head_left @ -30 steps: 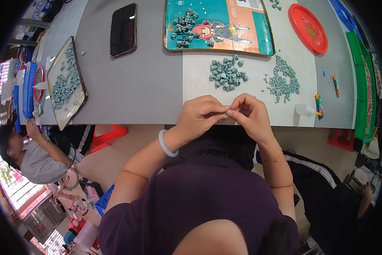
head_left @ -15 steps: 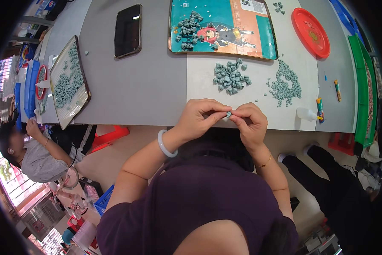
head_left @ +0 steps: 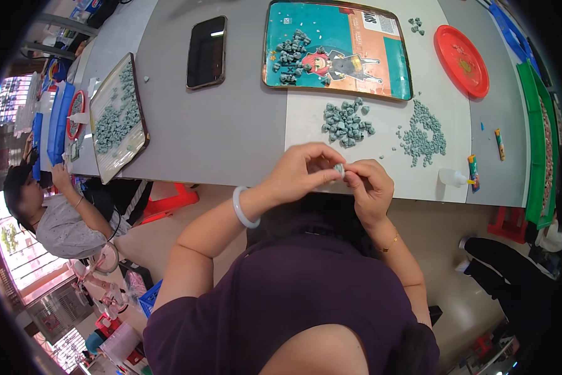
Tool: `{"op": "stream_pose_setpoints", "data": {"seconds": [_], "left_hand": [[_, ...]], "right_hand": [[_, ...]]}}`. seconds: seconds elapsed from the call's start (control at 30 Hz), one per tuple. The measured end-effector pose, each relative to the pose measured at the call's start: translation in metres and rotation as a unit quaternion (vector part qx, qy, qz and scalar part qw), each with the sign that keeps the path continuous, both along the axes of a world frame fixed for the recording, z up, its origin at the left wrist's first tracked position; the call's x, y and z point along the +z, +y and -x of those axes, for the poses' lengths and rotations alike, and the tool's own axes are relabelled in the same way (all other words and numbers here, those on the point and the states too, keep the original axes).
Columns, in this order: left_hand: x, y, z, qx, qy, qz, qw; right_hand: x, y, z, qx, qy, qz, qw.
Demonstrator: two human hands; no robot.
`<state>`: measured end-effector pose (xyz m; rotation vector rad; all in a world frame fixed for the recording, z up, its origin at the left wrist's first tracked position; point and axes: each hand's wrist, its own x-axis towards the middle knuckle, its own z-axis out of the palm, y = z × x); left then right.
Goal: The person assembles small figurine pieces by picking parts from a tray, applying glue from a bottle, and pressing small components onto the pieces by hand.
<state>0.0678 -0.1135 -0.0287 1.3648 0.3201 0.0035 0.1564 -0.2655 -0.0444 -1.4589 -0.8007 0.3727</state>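
Two hands, left (head_left: 299, 172) and right (head_left: 369, 187), one small grey-green piece (head_left: 339, 168), two loose piles (head_left: 346, 122) (head_left: 422, 134), two trays (head_left: 336, 50) (head_left: 117, 115), one red plate (head_left: 461, 51), one phone (head_left: 206, 52)

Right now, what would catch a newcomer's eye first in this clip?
The left hand and right hand meet at the table's near edge, pinching a small grey-green piece between them. Just beyond lie two heaps of similar pieces on a white sheet, then a teal picture tray and a red plate farther right.
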Motion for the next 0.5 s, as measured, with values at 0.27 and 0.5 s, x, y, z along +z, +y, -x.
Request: {"op": "stream_pose_setpoints", "data": {"seconds": [0.27,0.5], "left_hand": [[0.024,0.07,-0.054,0.195,-0.019,-0.305,0.932],[0.005,0.06,-0.063,0.058,-0.142,-0.537,0.829]], "right_hand": [[0.001,-0.005,-0.005,0.031,0.091,0.006,0.995],[0.0,-0.008,-0.006,0.052,0.082,0.014,0.995]]}}
